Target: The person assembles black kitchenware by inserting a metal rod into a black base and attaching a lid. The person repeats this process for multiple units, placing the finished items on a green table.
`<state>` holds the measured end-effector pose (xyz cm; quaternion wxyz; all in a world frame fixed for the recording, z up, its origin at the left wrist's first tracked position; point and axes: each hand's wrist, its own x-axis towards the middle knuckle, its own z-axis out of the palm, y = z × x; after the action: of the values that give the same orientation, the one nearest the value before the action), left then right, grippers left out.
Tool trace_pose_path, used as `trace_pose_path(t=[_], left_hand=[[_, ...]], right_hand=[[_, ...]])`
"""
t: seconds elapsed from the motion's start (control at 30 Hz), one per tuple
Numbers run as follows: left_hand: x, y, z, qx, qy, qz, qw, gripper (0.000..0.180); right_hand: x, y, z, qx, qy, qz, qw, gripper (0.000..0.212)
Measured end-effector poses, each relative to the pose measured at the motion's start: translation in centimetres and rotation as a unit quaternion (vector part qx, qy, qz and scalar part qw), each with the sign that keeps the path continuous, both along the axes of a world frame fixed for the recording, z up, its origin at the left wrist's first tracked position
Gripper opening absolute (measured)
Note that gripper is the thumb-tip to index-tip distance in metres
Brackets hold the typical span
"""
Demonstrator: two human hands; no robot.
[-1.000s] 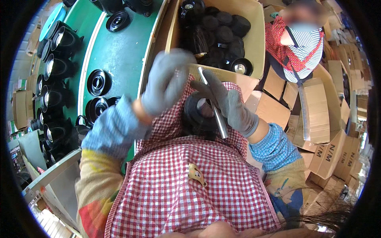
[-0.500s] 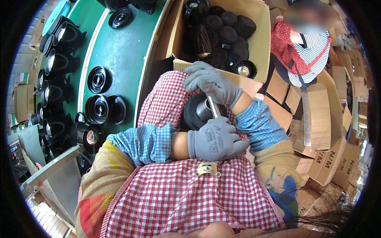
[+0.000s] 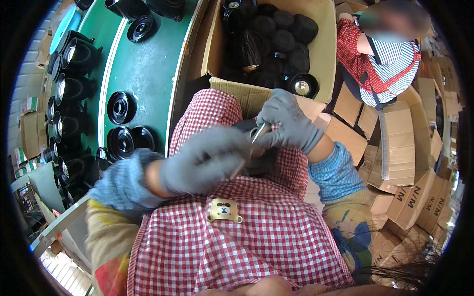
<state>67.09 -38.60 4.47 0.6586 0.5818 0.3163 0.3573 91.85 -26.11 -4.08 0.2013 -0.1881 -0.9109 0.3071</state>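
Note:
My right hand (image 3: pixel 291 122), in a grey glove, is closed round the upper end of a thin shiny metal rod (image 3: pixel 259 133). The rod slants down and left toward my left hand (image 3: pixel 203 160), also gloved in grey. Motion smears the left fingers, so whether they grip the rod's lower end is unclear. Below and between the hands, a round black part (image 3: pixel 261 164) rests on my lap on the red checked apron (image 3: pixel 232 246). The hands hide most of it.
At left, a green workbench (image 3: pixel 148 74) holds black round lids (image 3: pixel 121 107) and a row of black pots (image 3: pixel 71 86). Ahead, an open cardboard box (image 3: pixel 321 54) contains several black parts. Beyond it at right sits another person (image 3: pixel 390 64) near flattened cartons (image 3: pixel 399 143).
My left hand has swung left and up, away from the black part. My right hand has moved right and down and now grips the metal rod. The black part is more covered.

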Motion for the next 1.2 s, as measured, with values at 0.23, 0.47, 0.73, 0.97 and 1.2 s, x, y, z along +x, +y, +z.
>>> trace_pose_path(t=[0.23, 0.47, 0.73, 0.97, 1.2], left_hand=[[3.7, 1.1, 4.7, -0.288, 0.365, -0.028, 0.885, 0.049], [5.9, 1.5, 0.6, -0.156, 0.473, 0.006, 0.867, 0.046], [5.0, 2.7, -0.6, -0.143, 0.469, -0.040, 0.871, 0.051], [1.4, 7.2, -1.6, 0.051, 0.523, -0.261, 0.809, 0.050], [1.3, 11.7, -6.7, 0.335, 0.538, -0.328, 0.700, 0.034]], right_hand=[[-2.4, 0.7, -1.1, 0.038, -0.023, 0.012, 0.999, 0.063], [-2.6, 2.8, 0.6, 0.023, -0.190, 0.136, 0.972, 0.071], [-3.0, 4.9, 1.3, -0.006, -0.303, 0.229, 0.925, 0.060], [-0.2, -1.0, 4.8, -0.145, -0.365, 0.006, 0.920, 0.074], [1.6, -5.5, 6.4, -0.298, -0.275, -0.100, 0.909, 0.072]])
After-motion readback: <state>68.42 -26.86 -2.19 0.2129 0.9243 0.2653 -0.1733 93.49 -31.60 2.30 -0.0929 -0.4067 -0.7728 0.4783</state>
